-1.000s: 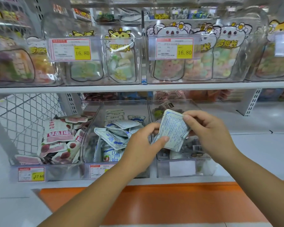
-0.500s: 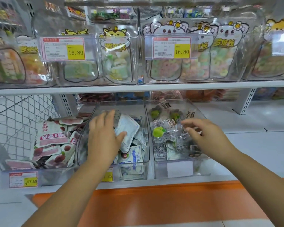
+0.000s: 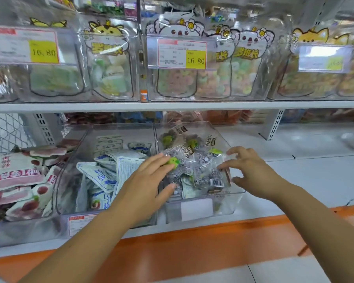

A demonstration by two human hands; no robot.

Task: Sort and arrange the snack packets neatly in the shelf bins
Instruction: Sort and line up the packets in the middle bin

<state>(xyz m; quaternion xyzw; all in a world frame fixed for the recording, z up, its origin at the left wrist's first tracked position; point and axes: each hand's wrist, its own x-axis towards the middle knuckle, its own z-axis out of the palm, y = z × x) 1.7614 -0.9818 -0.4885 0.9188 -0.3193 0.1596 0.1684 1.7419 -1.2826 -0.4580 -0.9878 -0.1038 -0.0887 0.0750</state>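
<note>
Three clear bins sit side by side on the lower shelf. The right bin (image 3: 236,193) holds clear packets with green fruit prints (image 3: 194,160). The middle bin (image 3: 78,144) holds blue-and-white packets (image 3: 110,172). The left bin holds pink-and-white packets (image 3: 18,176). My left hand (image 3: 149,180) lies with fingers spread across the divider between the middle and right bins, its fingertips touching the green-print packets. My right hand (image 3: 251,170) hovers at the right bin's right side, fingers apart, fingertips at the packet pile. Neither hand grips a packet.
The upper shelf (image 3: 172,106) carries clear bins of animal-print candy bags (image 3: 213,78) with 16.80 price tags (image 3: 182,55). A wire mesh panel (image 3: 6,131) stands at far left. Bare white shelf surface (image 3: 305,172) lies right of the bins, with an orange base strip (image 3: 192,242) below.
The blue-and-white packet I held in both hands went into the middle bin. My left hand then moved right from that bin onto the green-print packets, and my right hand spread over the right bin.
</note>
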